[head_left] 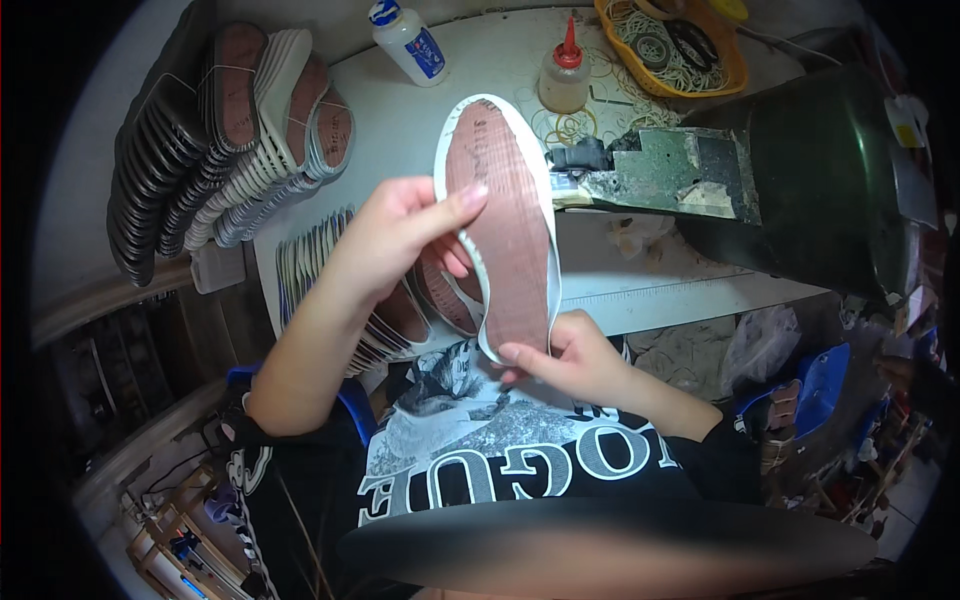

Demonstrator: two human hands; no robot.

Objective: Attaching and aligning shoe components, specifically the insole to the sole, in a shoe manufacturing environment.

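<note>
I hold a long insole with a reddish-brown board face and a white rim, upright over the near edge of the white table. My left hand pinches its left side, thumb on the brown face, other fingers behind. My right hand grips the narrow lower end between thumb and fingers. Behind and below my left hand are more brown-faced insoles, partly hidden by the held one. A row of thin insoles stands on edge beside my left forearm.
Banded stacks of black, white and grey insoles rise at the far left. A dark green machine reaches in from the right. Behind are a white bottle, a red-nozzled bottle and a yellow basket of rubber bands.
</note>
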